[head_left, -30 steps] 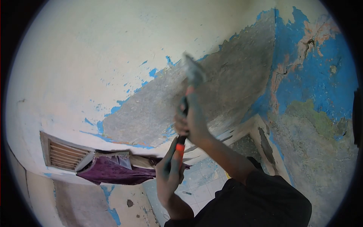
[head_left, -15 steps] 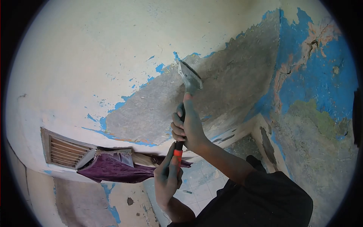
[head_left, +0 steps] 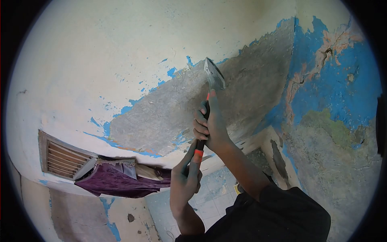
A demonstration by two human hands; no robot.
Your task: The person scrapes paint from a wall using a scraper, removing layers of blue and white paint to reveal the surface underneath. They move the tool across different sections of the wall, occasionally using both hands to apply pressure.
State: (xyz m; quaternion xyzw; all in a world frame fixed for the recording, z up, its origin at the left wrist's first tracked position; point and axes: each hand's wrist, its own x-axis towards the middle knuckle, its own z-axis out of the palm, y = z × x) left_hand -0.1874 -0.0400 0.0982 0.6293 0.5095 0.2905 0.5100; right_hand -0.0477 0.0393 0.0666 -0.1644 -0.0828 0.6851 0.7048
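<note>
A long-handled scraper [head_left: 216, 78] with a wide metal head and a black and red handle is raised to the wall. My right hand [head_left: 213, 127] is closed round the upper handle, thumb stretched along it toward the head. Lower down, my left hand [head_left: 186, 181] grips the handle's end below a red band. The blade's upper tip lies at the edge between bare grey plaster [head_left: 258, 72] and cream paint [head_left: 133, 44]; whether it touches cannot be made out. Blue paint flakes [head_left: 171, 72] show along that ragged edge.
A slatted wooden vent [head_left: 66, 157] sits low at the left, with purple cloth [head_left: 121, 179] hanging beside it. On the right, a blue-painted wall [head_left: 342, 84] has a long crack. Pale floor tiles [head_left: 213, 203] show far below.
The scraper head and both hands have shifted right in the view, the blade tip moving right along the paint edge. The whole view has also shifted slightly left.
</note>
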